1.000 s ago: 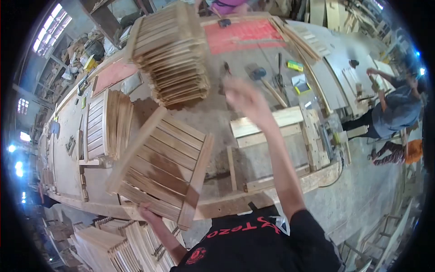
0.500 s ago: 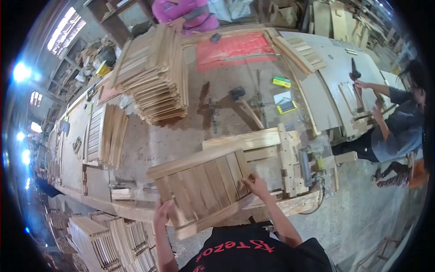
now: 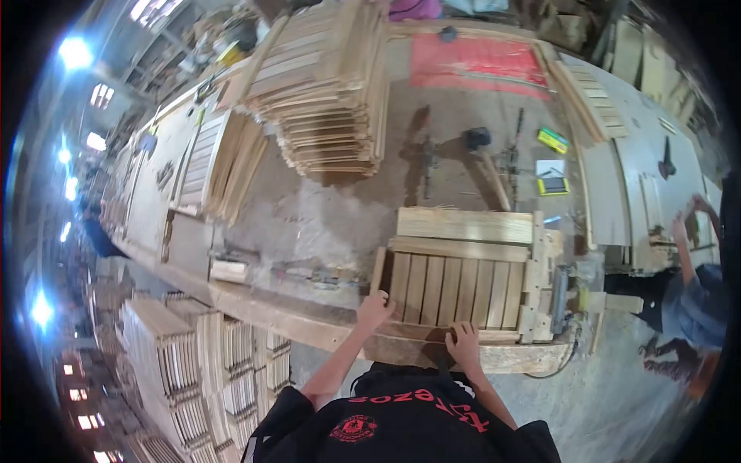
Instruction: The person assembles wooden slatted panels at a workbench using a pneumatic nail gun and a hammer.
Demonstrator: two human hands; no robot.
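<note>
Workbench [image 3: 316, 224] beneath slatted wooden panel [image 3: 451, 289]

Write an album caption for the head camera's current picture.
Left hand at the corner, right hand at the near edge: a slatted wooden panel on the workbench, stacked panels beyond.

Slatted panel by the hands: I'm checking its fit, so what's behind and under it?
A pale board lies behind the slatted panel. The panel covers whatever is underneath.

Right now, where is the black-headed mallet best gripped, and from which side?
Probably by the wooden handle, from the near side, over the slatted panel: the handle lies uncovered, slanting this way, with the black head at its far end.
</note>
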